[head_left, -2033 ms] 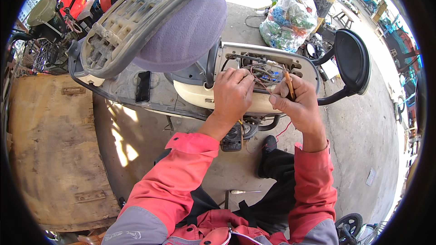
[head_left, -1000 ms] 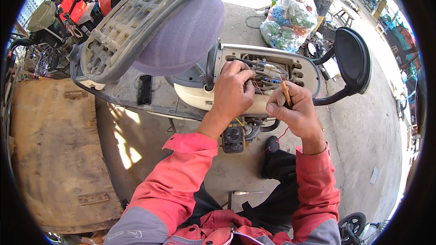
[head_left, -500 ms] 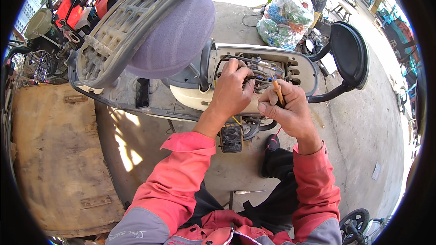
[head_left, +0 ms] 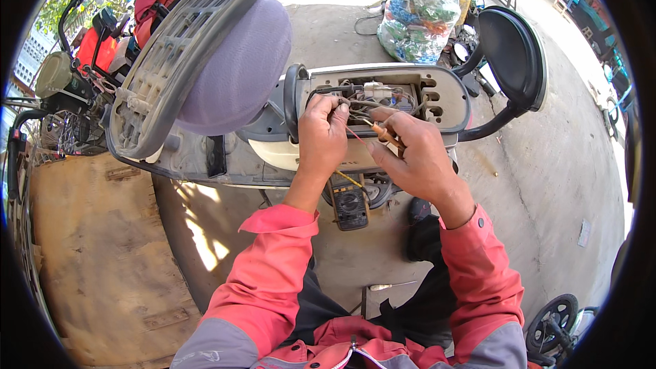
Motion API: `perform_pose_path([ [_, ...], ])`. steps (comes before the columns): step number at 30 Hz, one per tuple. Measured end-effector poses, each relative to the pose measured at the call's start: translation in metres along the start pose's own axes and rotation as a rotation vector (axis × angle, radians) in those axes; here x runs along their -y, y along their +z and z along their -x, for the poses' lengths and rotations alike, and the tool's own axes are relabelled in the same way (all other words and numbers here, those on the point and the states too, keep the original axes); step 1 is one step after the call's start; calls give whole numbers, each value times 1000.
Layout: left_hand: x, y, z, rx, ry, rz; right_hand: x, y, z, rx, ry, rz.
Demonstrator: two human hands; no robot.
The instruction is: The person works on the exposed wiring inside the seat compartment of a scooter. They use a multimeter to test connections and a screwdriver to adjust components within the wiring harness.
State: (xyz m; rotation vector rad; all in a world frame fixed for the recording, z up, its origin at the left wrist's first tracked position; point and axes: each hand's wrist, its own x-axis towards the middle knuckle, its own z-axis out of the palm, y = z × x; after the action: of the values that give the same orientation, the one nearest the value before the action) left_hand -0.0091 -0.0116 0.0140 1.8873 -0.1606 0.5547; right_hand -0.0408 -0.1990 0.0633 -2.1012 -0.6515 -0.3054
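Note:
A white scooter (head_left: 280,154) stands before me with its compartment (head_left: 454,99) uncovered, showing tangled wires (head_left: 386,104) and a white connector (head_left: 377,90). At the compartment's near left side, my left hand (head_left: 322,133) is closed in a pinch on a dark wire end (head_left: 344,101). My right hand (head_left: 417,150) grips a screwdriver-like tool with an orange-brown handle (head_left: 387,135), its thin tip pointing up-left toward the wires. A thin red wire (head_left: 355,135) runs between the hands. Below the compartment sits a black multimeter (head_left: 350,206) in a yellowish frame.
The raised seat (head_left: 184,55) with a purple cover leans at left. A black padded backrest (head_left: 512,61) juts out at right. Behind stands a clear bag of bottles (head_left: 419,20). A wooden board (head_left: 102,253) lies at left, and a white-handled screwdriver (head_left: 383,286) lies near my legs.
The right hand has moved left and inward, tilting its tool from nearly upright to slanting toward the wires. My left hand has shifted slightly left and down. The whole view has shifted a little.

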Motion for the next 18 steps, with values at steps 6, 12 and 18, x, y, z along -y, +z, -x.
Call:
perform_pose_path([
  [6,11,-2,2,-11,-94,82,-5,13,4,33,-69,146],
  [12,10,0,5,-54,-282,205,-6,27,13,60,-95,182],
  [18,11,1,5,-79,-242,249,-4,27,16,90,-105,208],
])
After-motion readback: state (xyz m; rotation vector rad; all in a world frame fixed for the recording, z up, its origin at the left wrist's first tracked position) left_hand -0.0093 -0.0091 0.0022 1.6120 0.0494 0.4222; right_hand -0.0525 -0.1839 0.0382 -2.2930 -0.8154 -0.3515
